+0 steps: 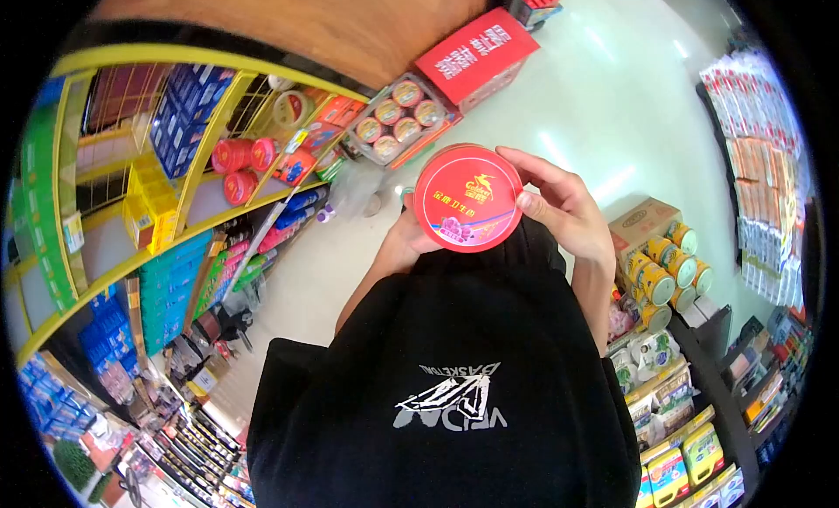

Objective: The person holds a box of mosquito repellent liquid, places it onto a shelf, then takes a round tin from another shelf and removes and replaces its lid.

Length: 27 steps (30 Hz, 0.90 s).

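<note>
A round red incense tin [468, 198] faces up in front of my chest, its lid printed with a gold deer, gold characters and purple flowers. My left hand [407, 235] supports it from the left and below, with most of the fingers hidden behind it. On the other side, my right hand [564, 198] grips the rim, thumb on the lid edge and fingers curled behind. Beyond the tin lies a plastic-wrapped pack of round tins [398, 119] beside a red carton [476, 58].
Along the left runs a yellow-edged shelf [197, 224] with several red round containers [236, 158] and boxes. Yellow cans [669, 272] are stacked by a cardboard box [645, 224] on the right. A tall stack of packets [756, 176] stands at the far right.
</note>
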{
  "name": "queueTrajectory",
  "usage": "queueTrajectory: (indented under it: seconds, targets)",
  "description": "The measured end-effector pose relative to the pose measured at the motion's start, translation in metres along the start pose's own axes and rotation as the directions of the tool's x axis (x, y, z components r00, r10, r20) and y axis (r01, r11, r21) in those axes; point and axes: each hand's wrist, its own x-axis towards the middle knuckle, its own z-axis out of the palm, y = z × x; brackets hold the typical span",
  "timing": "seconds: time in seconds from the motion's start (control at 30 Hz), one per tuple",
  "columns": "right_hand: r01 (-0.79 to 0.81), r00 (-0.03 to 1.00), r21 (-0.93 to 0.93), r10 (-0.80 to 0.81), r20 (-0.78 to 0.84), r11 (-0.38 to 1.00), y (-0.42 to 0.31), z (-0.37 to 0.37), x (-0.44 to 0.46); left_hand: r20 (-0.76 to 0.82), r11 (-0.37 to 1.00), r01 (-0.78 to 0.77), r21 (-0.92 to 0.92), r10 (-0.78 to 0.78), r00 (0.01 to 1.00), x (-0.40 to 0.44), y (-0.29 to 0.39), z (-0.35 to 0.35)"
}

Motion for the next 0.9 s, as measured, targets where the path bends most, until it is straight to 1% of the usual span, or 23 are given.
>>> queueTrajectory:
  seconds: [0.1, 0.2, 0.23, 0.3, 0.33, 0.43, 0.47, 0.5, 0.57, 0.67, 0.77, 0.87, 0.9]
  targets:
    - [0.036, 0.999, -0.014, -0.036, -0.028, 0.999, -0.014, -0.033, -0.026, 0.101, 0.999, 0.036, -0.018, -0.034, 0.994, 0.032, -0.016, 0.033]
    - [0.205, 0.976, -0.186, -0.216, -0.041, 0.961, -0.015, -0.070, -0.052, 0.202, 0.996, 0.082, -0.033, -0.073, 0.977, 0.059, -0.035, 0.059]
    - [0.204, 0.971, -0.259, -0.230, -0.072, 0.944, -0.015, -0.081, -0.061, 0.244, 0.993, 0.107, -0.039, -0.094, 0.965, 0.068, -0.041, 0.067]
    - [0.175, 0.961, -0.390, -0.244, -0.134, 0.904, -0.016, -0.098, -0.084, 0.319, 0.986, 0.155, -0.062, -0.127, 0.939, 0.085, -0.054, 0.082]
    - [0.116, 0.959, -0.463, -0.221, -0.180, 0.879, -0.023, -0.104, -0.094, 0.357, 0.981, 0.180, -0.069, -0.144, 0.923, 0.093, -0.058, 0.090]
    - [0.105, 0.925, -0.535, -0.280, -0.257, 0.838, -0.029, -0.116, -0.123, 0.472, 0.966, 0.248, -0.074, -0.186, 0.862, 0.118, -0.067, 0.113]
    - [0.094, 0.924, -0.580, -0.288, -0.251, 0.809, -0.031, -0.119, -0.131, 0.502, 0.961, 0.270, -0.060, -0.205, 0.840, 0.126, -0.070, 0.119]
    - [0.090, 0.905, -0.676, -0.344, -0.252, 0.731, -0.036, -0.119, -0.137, 0.529, 0.955, 0.292, -0.050, -0.223, 0.819, 0.134, -0.072, 0.126]
    - [0.011, 0.883, -0.741, -0.355, -0.308, 0.672, -0.036, -0.123, -0.146, 0.572, 0.939, 0.343, -0.029, -0.265, 0.776, 0.149, -0.077, 0.137]
    - [-0.042, 0.823, -0.709, -0.378, -0.424, 0.704, -0.031, -0.138, -0.154, 0.625, 0.908, 0.419, 0.016, -0.336, 0.705, 0.173, -0.086, 0.156]
    - [-0.113, 0.788, -0.670, -0.345, -0.510, 0.733, -0.031, -0.160, -0.164, 0.667, 0.875, 0.479, 0.069, -0.398, 0.630, 0.203, -0.093, 0.180]
    - [-0.158, 0.728, -0.702, -0.398, -0.558, 0.694, -0.037, -0.182, -0.174, 0.698, 0.829, 0.547, 0.114, -0.459, 0.550, 0.232, -0.105, 0.205]
    - [-0.198, 0.709, -0.712, -0.403, -0.578, 0.674, -0.039, -0.191, -0.179, 0.709, 0.813, 0.568, 0.128, -0.476, 0.521, 0.243, -0.110, 0.213]
